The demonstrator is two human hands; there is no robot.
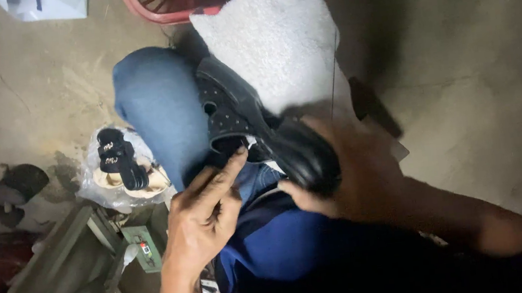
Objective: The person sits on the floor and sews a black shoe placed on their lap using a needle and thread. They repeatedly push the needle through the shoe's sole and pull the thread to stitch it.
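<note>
Left hand [206, 210] and right hand [348, 176] are working a black shoe [259, 127] on the lap.

The right hand is gripping the shoe's toe, steadying it; the left, half curled and holding nothing, is pressing its thumb against the open side. The shoe is resting on a white towel [276, 41] over the blue-jeaned knee [160, 105], probably padding. A bag of sandals [121, 167] is lying on the floor [461, 80].

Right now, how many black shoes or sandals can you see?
2. One black shoe lies on the lap against the white towel, held by the right hand and touched by the left hand. One black sandal rests on the plastic bag. Others may be hidden.
</note>
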